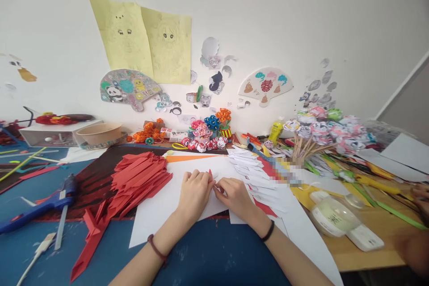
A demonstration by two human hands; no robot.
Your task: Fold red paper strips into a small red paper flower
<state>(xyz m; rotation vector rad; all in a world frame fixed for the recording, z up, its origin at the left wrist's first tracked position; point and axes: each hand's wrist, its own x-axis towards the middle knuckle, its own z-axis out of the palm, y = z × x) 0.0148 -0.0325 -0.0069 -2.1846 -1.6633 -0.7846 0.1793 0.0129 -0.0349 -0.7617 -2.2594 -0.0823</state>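
Observation:
My left hand (196, 193) and my right hand (234, 195) meet above white paper, thumbs and fingertips pinched close together. Between them is a small folded paper piece (210, 173); its red tip shows above the fingers, and the rest is mostly hidden. Left of my hands lies a heap of folded red paper strips (140, 181), with a few longer ones (89, 243) trailing toward the front. Beyond my right hand, white folded strips (250, 165) overlap in a row. The white sheet (150, 228) spreads under both hands.
A blue glue gun (63, 196) with a glue stick (60, 228) and a white cable (43, 245) lie at left. Paper flowers (211, 127) line the wall; a bouquet (321, 132) stands right. A white device (338, 219) and another person's blurred hand (420, 196) are at far right.

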